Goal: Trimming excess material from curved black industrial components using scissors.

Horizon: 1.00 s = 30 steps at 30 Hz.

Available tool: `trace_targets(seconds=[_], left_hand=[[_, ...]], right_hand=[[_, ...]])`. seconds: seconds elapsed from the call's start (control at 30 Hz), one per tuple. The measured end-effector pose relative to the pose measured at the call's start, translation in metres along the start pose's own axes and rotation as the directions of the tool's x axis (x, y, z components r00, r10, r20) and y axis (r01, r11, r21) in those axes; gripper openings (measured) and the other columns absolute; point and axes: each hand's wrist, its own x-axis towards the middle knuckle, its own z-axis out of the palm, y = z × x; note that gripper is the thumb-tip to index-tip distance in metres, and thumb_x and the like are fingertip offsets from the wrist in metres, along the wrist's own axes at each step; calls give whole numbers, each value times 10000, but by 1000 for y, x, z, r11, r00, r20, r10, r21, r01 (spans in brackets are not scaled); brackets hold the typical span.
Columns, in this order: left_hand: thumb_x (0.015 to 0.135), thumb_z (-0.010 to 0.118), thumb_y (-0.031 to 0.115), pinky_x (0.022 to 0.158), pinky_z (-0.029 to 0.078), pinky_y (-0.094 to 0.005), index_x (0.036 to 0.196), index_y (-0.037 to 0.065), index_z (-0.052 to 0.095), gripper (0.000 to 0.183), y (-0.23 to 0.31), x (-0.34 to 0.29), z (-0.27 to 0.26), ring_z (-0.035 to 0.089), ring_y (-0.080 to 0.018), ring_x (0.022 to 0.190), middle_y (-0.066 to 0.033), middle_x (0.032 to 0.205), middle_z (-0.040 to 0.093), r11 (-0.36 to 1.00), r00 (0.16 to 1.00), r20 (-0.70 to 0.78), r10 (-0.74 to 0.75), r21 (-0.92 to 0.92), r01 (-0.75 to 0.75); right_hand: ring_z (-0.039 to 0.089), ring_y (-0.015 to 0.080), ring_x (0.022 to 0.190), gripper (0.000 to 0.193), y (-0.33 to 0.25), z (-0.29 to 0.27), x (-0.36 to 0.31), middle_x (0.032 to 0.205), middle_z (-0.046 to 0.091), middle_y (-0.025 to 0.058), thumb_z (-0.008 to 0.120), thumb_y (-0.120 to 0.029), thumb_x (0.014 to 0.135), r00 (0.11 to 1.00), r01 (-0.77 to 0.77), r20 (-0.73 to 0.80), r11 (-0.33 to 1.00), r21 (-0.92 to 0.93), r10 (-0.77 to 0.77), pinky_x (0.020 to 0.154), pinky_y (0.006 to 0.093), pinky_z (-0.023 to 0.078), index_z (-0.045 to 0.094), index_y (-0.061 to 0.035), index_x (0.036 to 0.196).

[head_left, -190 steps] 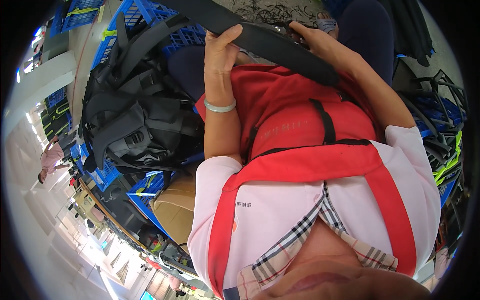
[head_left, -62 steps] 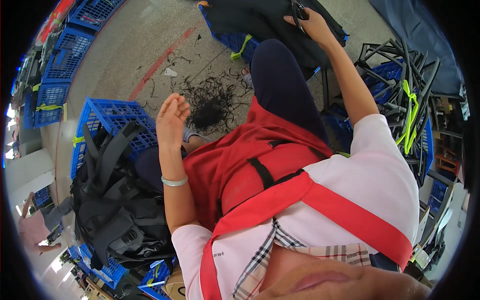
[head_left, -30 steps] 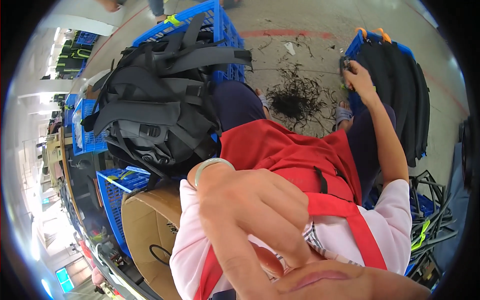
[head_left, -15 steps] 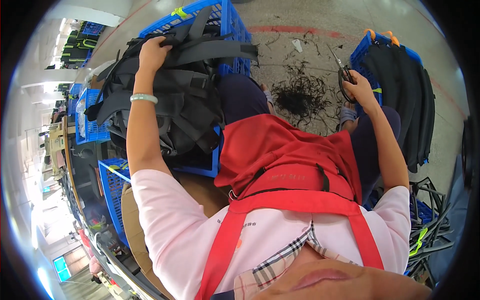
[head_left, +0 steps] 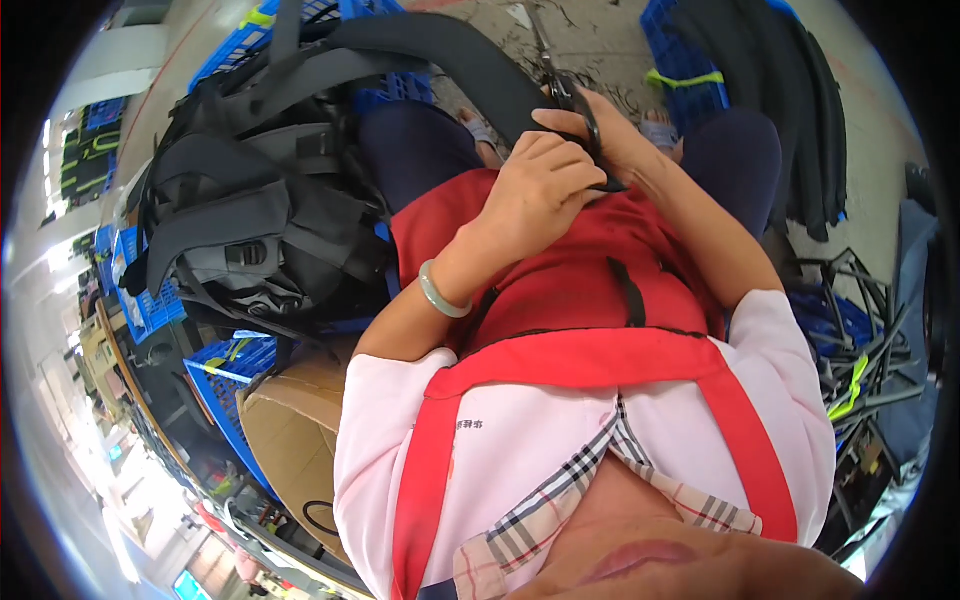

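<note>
A long dark grey padded strap point(head_left: 470, 75) arches from the heap on the left across to my lap. My left hand point(head_left: 540, 185), a pale bangle on its wrist, pinches the strap's end over the red apron point(head_left: 560, 275). Close against it, my right hand point(head_left: 615, 135) grips black-handled scissors point(head_left: 562, 88), their blades pointing away from me. The hands partly cover the strap's end and the scissor handles. The strap stays joined to a heap of dark grey bags with straps and buckles point(head_left: 240, 210) at my left.
Beneath the heap is a blue plastic crate point(head_left: 225, 62). Another blue crate point(head_left: 690, 95) at the right carries long black padded pieces point(head_left: 790, 110). A cardboard box point(head_left: 290, 410) stands by my left elbow. Thin dark scraps lie on the floor ahead; black strips point(head_left: 870, 340) are bunched at right.
My left hand has come right from the heap to my lap, bringing the strap's end. My right hand has moved inward with the scissors, and both hands now meet. The view has shifted.
</note>
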Motion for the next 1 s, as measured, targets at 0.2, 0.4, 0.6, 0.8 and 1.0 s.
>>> trace_targets(seconds=[0.2,0.4,0.6,0.8,1.0], left_hand=[[808,675,65,806,462,-303,1061,-10,561,287,-36,-19,-7,562,-139,951,-67,991,600,478,625,-175,-761,-802,358],[824,686,104,831,451,-251,1084,-20,597,302,-43,-4,3,576,-132,950,-62,1028,625,54,675,311,-669,-885,462],[826,669,36,766,488,-246,968,10,653,145,-52,10,-2,623,-127,836,-57,924,667,50,713,191,-674,-952,303],[822,667,17,756,491,-242,945,10,654,123,-59,11,-10,626,-129,810,-49,901,665,283,781,42,-623,-918,276],[791,684,-25,745,495,-243,939,8,651,155,-58,9,-9,621,-128,804,-46,881,653,342,727,-113,-678,-923,175]], right_hand=[[498,34,739,278,-6,-4,-16,825,546,-32,709,-207,817,959,282,49,953,-108,-278,648,197,409,545,-53,981],[520,38,753,306,-4,1,-24,835,557,-27,704,-225,826,922,380,-39,921,-81,-384,655,197,424,569,-55,1042],[551,68,751,272,-4,-13,-33,812,584,-8,705,-246,816,947,300,-136,953,44,-291,648,207,432,610,-60,990],[518,55,726,253,-13,-3,-40,779,554,-28,708,-227,808,960,245,-152,968,59,-234,627,199,400,590,-69,966],[477,39,710,244,-5,-2,-30,777,515,-58,730,-186,792,889,376,-165,886,-271,-427,615,184,375,561,-82,934]])
